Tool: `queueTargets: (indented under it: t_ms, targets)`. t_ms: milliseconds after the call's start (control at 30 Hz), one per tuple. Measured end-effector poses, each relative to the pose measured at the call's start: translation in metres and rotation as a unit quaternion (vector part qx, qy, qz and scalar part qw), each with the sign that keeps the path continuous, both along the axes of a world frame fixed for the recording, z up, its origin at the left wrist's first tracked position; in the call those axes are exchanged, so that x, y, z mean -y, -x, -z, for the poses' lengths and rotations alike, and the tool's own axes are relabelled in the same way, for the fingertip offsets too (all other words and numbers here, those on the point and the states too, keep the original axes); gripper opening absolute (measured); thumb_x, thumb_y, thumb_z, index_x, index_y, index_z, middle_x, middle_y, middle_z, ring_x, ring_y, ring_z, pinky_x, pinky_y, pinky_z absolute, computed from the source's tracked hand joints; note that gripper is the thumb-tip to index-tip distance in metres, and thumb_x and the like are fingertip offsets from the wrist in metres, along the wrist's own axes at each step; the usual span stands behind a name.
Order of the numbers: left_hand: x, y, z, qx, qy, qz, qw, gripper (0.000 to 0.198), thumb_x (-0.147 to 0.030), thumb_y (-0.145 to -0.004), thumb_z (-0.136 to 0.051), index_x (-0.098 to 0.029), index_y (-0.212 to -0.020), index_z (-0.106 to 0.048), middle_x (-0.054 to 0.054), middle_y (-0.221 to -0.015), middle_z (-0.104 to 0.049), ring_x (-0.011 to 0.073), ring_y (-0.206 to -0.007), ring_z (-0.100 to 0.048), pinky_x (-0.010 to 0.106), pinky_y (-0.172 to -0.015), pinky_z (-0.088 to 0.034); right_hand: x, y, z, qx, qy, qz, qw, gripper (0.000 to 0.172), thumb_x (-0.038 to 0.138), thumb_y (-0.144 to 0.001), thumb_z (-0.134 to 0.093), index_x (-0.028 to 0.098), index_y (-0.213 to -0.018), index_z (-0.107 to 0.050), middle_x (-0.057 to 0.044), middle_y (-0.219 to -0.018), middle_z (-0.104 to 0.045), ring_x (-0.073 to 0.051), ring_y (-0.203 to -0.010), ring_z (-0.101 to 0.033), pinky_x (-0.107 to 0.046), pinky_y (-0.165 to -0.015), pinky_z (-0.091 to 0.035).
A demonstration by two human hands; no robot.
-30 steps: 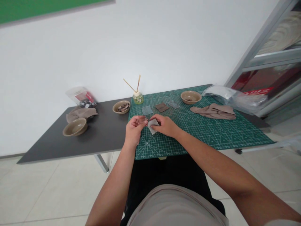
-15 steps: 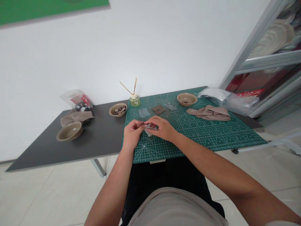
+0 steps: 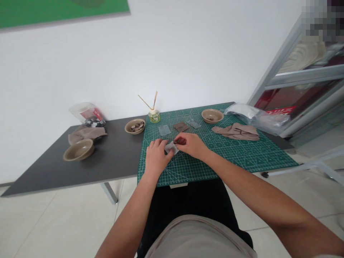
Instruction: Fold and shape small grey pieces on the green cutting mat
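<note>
A small whitish, see-through square packet [image 3: 171, 147] is between my hands, low over the green cutting mat [image 3: 193, 168]. My left hand [image 3: 156, 154] holds the packet's left side, with the thumb at its near edge and the fingers at the far side. My right hand [image 3: 194, 146] pinches a small dark piece [image 3: 176, 142] at the packet's right edge; its exact kind is too small to tell. Beyond the hands lie a clear flat packet [image 3: 164, 130], a brown flat square [image 3: 181, 127] and another clear packet [image 3: 194, 124].
A bowl of dark pieces [image 3: 135, 126] and a reed diffuser [image 3: 154, 115] stand behind on the left. To the right are another bowl [image 3: 212, 116], a brown cloth [image 3: 238, 132] and a plastic bag [image 3: 258, 116]. Far left sit a bowl [image 3: 79, 150], a cloth [image 3: 86, 134] and a jar [image 3: 88, 114].
Both hands have shifted slightly right and drawn apart. My left hand has opened from a tight pinch to a looser hold, uncovering more of the packet. The dark piece now shows in my right fingers.
</note>
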State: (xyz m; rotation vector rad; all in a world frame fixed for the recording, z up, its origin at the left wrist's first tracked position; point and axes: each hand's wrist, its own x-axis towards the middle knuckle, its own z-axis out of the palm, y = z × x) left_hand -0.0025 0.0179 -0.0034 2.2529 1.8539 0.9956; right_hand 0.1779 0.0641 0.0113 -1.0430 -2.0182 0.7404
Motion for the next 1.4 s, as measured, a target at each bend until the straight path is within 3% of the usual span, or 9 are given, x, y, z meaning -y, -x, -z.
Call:
queueTargets:
  t_ms: [100, 233, 367, 500, 733, 867, 1100, 1233, 1400]
  targets:
    - [0.002, 0.002, 0.001, -0.047, 0.036, 0.034, 0.998, 0.027, -0.036, -0.087, -0.061, -0.028, -0.11, -0.071, 0.011, -0.113, -0.065, 0.0313, -0.105, -0.053, 0.044, -0.086, -0.041, 0.0, 0.0, 0.002, -0.003, 0.006, -0.012, 1.0, 0.014, 0.012, -0.074, -0.068, 0.02, -0.086, -0.069, 0.0, -0.081, -0.073, -0.015, -0.073, -0.069, -0.028, -0.072, -0.053]
    - [0.002, 0.009, 0.002, -0.068, 0.069, 0.083, 0.992, 0.019, -0.032, -0.089, -0.059, -0.029, -0.101, -0.074, 0.009, -0.112, -0.066, 0.0303, -0.106, -0.052, 0.045, -0.086, -0.038, 0.001, 0.002, 0.008, 0.013, -0.009, -0.074, 0.997, 0.014, 0.012, -0.075, -0.066, 0.019, -0.087, -0.068, 0.0, -0.08, -0.071, -0.014, -0.072, -0.067, -0.027, -0.07, -0.052]
    - [0.005, 0.011, 0.0, -0.094, 0.095, 0.066, 0.989, 0.017, -0.034, -0.088, -0.062, -0.028, -0.1, -0.072, 0.006, -0.116, -0.066, 0.0287, -0.107, -0.05, 0.043, -0.085, -0.037, 0.003, 0.004, 0.015, 0.037, -0.052, -0.116, 0.991, 0.013, 0.01, -0.074, -0.067, 0.019, -0.083, -0.065, 0.0, -0.082, -0.067, -0.013, -0.071, -0.063, -0.026, -0.069, -0.05]
    - [0.007, 0.01, -0.003, -0.096, 0.111, 0.03, 0.989, 0.021, -0.037, -0.087, -0.063, -0.025, -0.104, -0.069, 0.006, -0.112, -0.066, 0.0273, -0.104, -0.051, 0.041, -0.083, -0.036, 0.004, 0.004, 0.021, 0.068, -0.091, -0.112, 0.987, 0.012, 0.01, -0.075, -0.067, 0.019, -0.081, -0.063, -0.001, -0.085, -0.065, -0.015, -0.075, -0.06, -0.027, -0.071, -0.048]
    - [0.008, 0.014, -0.005, -0.087, 0.116, 0.044, 0.988, 0.032, -0.042, -0.083, -0.067, -0.028, -0.112, -0.068, 0.005, -0.115, -0.064, 0.0284, -0.106, -0.049, 0.042, -0.084, -0.035, 0.003, 0.004, 0.024, 0.117, -0.153, -0.106, 0.975, 0.008, 0.013, -0.079, -0.07, 0.019, -0.078, -0.064, -0.004, -0.087, -0.068, -0.02, -0.088, -0.059, -0.035, -0.085, -0.048]
    - [0.006, 0.016, -0.004, -0.084, 0.123, 0.04, 0.988, 0.029, -0.045, -0.083, -0.068, -0.028, -0.106, -0.071, 0.005, -0.113, -0.064, 0.0282, -0.105, -0.049, 0.043, -0.084, -0.035, 0.003, 0.003, 0.024, 0.126, -0.142, -0.08, 0.979, 0.006, 0.016, -0.08, -0.072, 0.02, -0.08, -0.068, -0.003, -0.088, -0.069, -0.019, -0.089, -0.059, -0.034, -0.084, -0.048]
    - [0.006, 0.017, -0.002, -0.089, 0.12, 0.047, 0.988, 0.029, -0.042, -0.083, -0.068, -0.027, -0.108, -0.071, 0.006, -0.114, -0.064, 0.0283, -0.105, -0.049, 0.043, -0.084, -0.035, 0.0, 0.001, 0.025, 0.133, -0.127, -0.136, 0.973, 0.008, 0.018, -0.081, -0.073, 0.021, -0.077, -0.068, -0.002, -0.091, -0.069, -0.018, -0.09, -0.06, -0.033, -0.084, -0.048]
    - [0.007, 0.017, -0.003, -0.089, 0.121, 0.052, 0.987, 0.031, -0.044, -0.083, -0.067, -0.027, -0.108, -0.071, 0.005, -0.115, -0.064, 0.0287, -0.106, -0.049, 0.043, -0.085, -0.035, -0.001, 0.001, 0.025, 0.138, -0.12, -0.104, 0.978, 0.011, 0.016, -0.08, -0.073, 0.02, -0.074, -0.065, -0.002, -0.087, -0.066, -0.018, -0.087, -0.058, -0.033, -0.082, -0.047]
    - [0.006, 0.016, -0.004, -0.072, 0.134, 0.04, 0.988, 0.046, -0.047, -0.081, -0.068, -0.025, -0.122, -0.064, 0.008, -0.119, -0.062, 0.0309, -0.11, -0.048, 0.044, -0.086, -0.036, 0.0, 0.004, 0.021, 0.137, -0.117, -0.098, 0.979, 0.007, 0.015, -0.081, -0.07, 0.02, -0.081, -0.066, -0.004, -0.089, -0.067, -0.02, -0.09, -0.059, -0.035, -0.085, -0.047]
